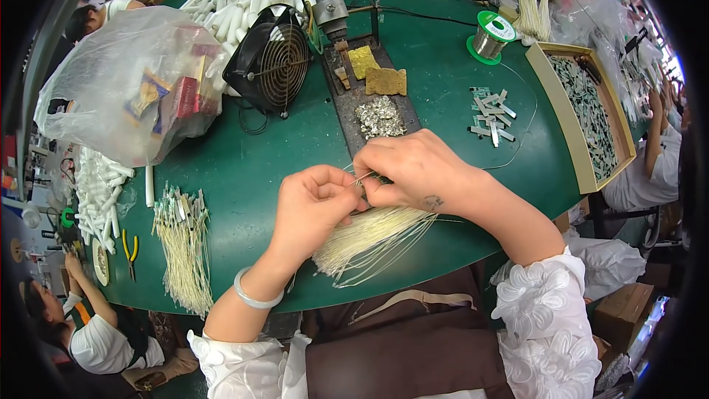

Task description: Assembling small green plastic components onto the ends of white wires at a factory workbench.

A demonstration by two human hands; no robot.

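My left hand [319,203] and my right hand [415,170] meet at the middle of the green table, fingertips pinched close together on a thin pale wire [360,178]. The exact ends of the wire are hidden by my fingers. Beneath both hands lies a loose bundle of cream-coloured wires [380,240], fanned toward the table's front edge. Just beyond my fingers is a dark soldering stand base [346,114], bearing a heap of silvery solder scraps [380,117], a tan sponge [386,81] and a yellow sponge [362,61].
A black fan [269,59] and a plastic bag [140,89] stand left. Wired boards [182,251] and yellow-handled pliers [131,254] lie near the left edge. Rightward are a solder spool [490,38], small circuit boards [493,114] and a box [550,96] of such boards. Other people sit nearby.
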